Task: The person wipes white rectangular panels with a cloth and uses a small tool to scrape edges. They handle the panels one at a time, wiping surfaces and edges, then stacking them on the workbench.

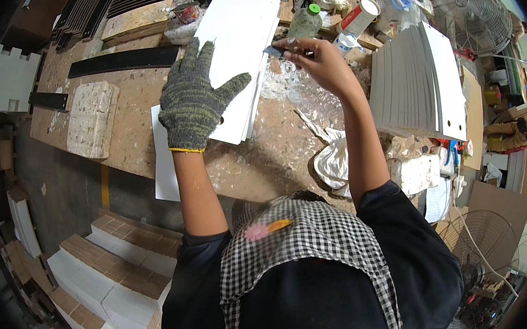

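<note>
A small pile of white panels (240, 32) with dark round holes lies slantwise on the workbench. My left hand (195, 94), in a dark grey-green knitted glove with a yellow cuff, rests flat on the top panel with its fingers spread. My bare right hand (317, 59) is at the pile's right edge. Its fingers pinch a small dark flat piece (275, 50) against that edge; its exact kind is too small to make out. Another white panel (164, 159) sticks out past the bench's near edge, beside my left wrist.
A taller stack of white panels (406, 82) stands to the right. Behind lie a green-capped bottle (306, 22), a red-and-white canister (359, 17) and a black strip (124, 61). A stained block (92, 120) sits left, a white cloth (332, 162) near my right forearm, a fan (471, 17) far right.
</note>
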Motion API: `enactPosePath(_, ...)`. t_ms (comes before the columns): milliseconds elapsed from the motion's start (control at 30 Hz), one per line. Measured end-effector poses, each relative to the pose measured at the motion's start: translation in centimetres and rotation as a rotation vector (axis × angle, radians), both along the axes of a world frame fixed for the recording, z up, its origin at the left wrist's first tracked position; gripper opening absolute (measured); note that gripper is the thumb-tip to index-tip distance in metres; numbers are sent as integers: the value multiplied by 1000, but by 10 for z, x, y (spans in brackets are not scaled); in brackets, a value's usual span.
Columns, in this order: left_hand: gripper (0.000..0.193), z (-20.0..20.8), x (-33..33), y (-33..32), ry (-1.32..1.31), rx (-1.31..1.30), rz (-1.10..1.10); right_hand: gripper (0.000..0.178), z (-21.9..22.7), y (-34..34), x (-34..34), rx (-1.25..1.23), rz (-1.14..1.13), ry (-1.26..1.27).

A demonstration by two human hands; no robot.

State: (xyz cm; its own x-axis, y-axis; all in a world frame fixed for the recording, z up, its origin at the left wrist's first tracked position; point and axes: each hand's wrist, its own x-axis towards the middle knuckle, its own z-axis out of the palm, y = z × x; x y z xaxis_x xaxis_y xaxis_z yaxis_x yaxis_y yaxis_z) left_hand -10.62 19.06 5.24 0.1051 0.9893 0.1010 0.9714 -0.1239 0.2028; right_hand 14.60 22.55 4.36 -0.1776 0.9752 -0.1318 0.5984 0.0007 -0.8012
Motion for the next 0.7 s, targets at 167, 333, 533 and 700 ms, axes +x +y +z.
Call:
enactPosePath(167,92,1,0,-2,-23,-7,16,24,3,-4,-1,-1,11,18)
enactPosePath(333,80,-5,-2,0,-25,21,18,25,3,-6,0,11,34,54)
enactPosePath(533,78,-15,-8,3,-25,35,6,25,2,-11,-1,1,40,51)
enactPosePath(700,75,-8,-4,-1,-7,48,19,26,14,-11,2,6,3,121)
